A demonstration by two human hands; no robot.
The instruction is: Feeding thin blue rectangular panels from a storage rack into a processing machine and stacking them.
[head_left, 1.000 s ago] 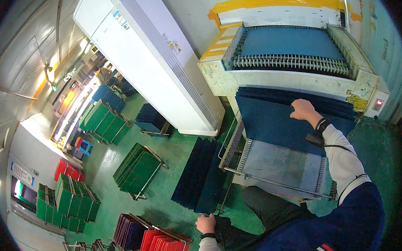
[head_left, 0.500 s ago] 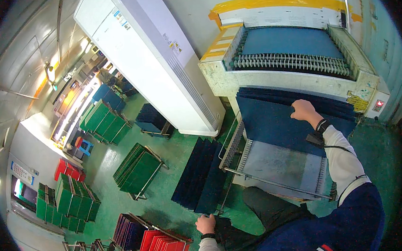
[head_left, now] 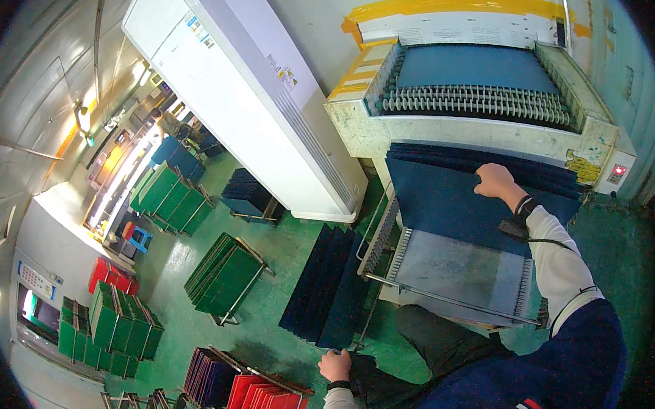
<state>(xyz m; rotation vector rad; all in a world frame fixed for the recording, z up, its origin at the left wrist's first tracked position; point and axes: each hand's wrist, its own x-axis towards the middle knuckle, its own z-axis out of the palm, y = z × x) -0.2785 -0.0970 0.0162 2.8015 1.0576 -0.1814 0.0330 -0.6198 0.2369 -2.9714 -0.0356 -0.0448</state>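
A dark blue flat panel [head_left: 441, 204] leans at the front of a row of similar panels in a wire rack [head_left: 379, 235]. My right hand [head_left: 495, 183] is at the upper edge of this front panel, its fingers closed on the edge. Below the panel, a pale flat base [head_left: 453, 268] of the rack shows between toothed sides. My left hand [head_left: 336, 366] is down by my knee with curled fingers; whatever it may hold is hidden.
Behind the rack stands a roller machine [head_left: 480, 106] with a blue sheet in it. A tall white cabinet unit [head_left: 251, 96] is left of it. Racks of dark blue [head_left: 322, 288], green [head_left: 226, 276] and red panels [head_left: 262, 407] stand on the green floor.
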